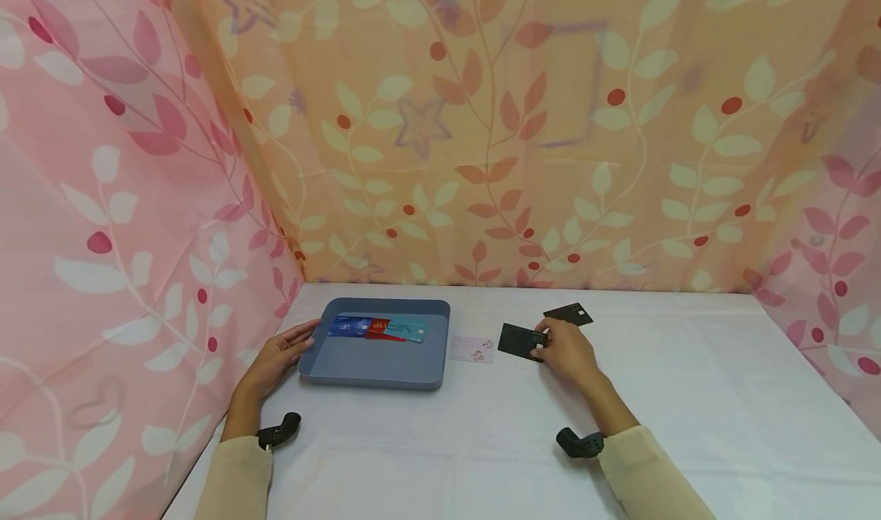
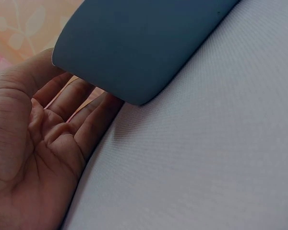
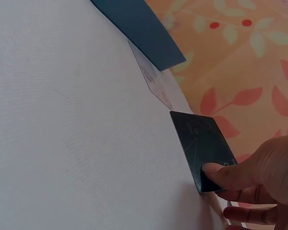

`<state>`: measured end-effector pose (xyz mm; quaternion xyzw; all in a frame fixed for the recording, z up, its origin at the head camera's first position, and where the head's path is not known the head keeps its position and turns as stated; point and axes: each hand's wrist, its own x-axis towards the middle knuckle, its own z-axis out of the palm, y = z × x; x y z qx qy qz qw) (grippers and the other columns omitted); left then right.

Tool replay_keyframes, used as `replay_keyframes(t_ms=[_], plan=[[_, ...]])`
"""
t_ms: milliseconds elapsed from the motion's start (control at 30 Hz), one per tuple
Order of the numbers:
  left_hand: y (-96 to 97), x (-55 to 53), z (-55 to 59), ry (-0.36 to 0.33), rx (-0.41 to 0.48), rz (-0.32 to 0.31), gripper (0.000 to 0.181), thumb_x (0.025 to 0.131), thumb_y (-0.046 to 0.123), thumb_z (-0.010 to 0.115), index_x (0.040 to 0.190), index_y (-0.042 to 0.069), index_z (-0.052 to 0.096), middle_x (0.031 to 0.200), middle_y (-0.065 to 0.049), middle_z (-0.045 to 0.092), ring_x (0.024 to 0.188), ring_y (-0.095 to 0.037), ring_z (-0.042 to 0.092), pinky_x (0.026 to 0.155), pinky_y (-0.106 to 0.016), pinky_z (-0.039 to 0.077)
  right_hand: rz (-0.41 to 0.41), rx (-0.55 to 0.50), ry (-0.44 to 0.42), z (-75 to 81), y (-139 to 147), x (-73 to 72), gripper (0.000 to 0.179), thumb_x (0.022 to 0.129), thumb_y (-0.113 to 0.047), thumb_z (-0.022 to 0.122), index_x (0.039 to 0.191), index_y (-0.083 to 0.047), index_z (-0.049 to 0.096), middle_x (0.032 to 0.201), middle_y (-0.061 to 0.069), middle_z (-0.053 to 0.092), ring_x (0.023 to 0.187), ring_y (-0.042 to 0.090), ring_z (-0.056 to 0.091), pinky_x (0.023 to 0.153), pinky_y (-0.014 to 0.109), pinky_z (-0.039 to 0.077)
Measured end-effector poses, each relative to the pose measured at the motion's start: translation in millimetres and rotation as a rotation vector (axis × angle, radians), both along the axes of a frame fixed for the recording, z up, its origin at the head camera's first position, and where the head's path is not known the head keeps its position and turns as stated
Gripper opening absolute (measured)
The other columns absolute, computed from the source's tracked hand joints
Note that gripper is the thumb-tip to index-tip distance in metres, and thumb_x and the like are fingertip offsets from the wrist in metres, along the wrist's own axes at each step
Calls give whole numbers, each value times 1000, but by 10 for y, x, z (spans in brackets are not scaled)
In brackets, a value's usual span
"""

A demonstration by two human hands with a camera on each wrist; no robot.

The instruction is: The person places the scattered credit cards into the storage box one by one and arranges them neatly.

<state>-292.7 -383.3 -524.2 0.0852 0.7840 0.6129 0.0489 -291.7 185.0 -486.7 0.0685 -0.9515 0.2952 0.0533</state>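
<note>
My right hand (image 1: 570, 352) pinches a black card (image 1: 518, 340) by its right end, and in the right wrist view the thumb lies on the face of that card (image 3: 197, 139). Another black card (image 1: 571, 313) lies just behind this hand. At the left side of the blue-grey tray (image 1: 372, 367), my left hand (image 1: 278, 358) rests its extended fingers against the rim. Inside the tray are overlapping cards: a dark blue card (image 1: 346, 326), a red card (image 1: 377, 326) and a light blue card (image 1: 407, 329). Close up, the left fingers (image 2: 86, 120) reach partly behind the tray wall (image 2: 129, 52).
A pale card with a pinkish pattern (image 1: 472, 350) lies on the white-covered table (image 1: 482, 436), between the tray and the held card. Patterned cloth hangs behind the table (image 1: 482, 160) and along both sides.
</note>
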Motion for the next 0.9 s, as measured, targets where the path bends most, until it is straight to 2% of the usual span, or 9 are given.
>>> replay_keyframes(t_ms=[333, 600, 700, 900], plan=[[-12, -5, -8, -10, -2, 8, 55, 106, 21, 56, 155, 6, 40, 163, -18, 32, 150, -38, 27, 103, -15, 40, 40, -81, 48, 31, 39, -19, 21, 82, -3, 81, 101, -3, 73, 67, 1, 57, 63, 17, 52, 56, 32, 39], [-3, 0, 0, -12, -12, 11, 55, 105, 22, 57, 155, 6, 40, 162, -17, 33, 150, -37, 27, 104, -16, 40, 90, -180, 33, 30, 81, -58, 16, 85, 8, 72, 99, 1, 73, 69, 4, 65, 64, 16, 61, 64, 33, 49], [-6, -1, -4, -11, -16, 13, 55, 105, 24, 57, 155, 7, 41, 163, -16, 33, 150, -37, 27, 104, -17, 40, 103, -233, 26, 30, 96, -72, 16, 86, 10, 69, 100, 4, 72, 73, 7, 68, 64, 18, 65, 63, 33, 53], [9, 17, 17, -11, -19, 17, 55, 105, 22, 56, 155, 7, 41, 162, -17, 33, 150, -38, 28, 102, -15, 41, 124, -312, 0, 80, 88, -63, 16, 88, 10, 68, 104, 8, 70, 73, 11, 69, 60, 24, 69, 56, 27, 54]])
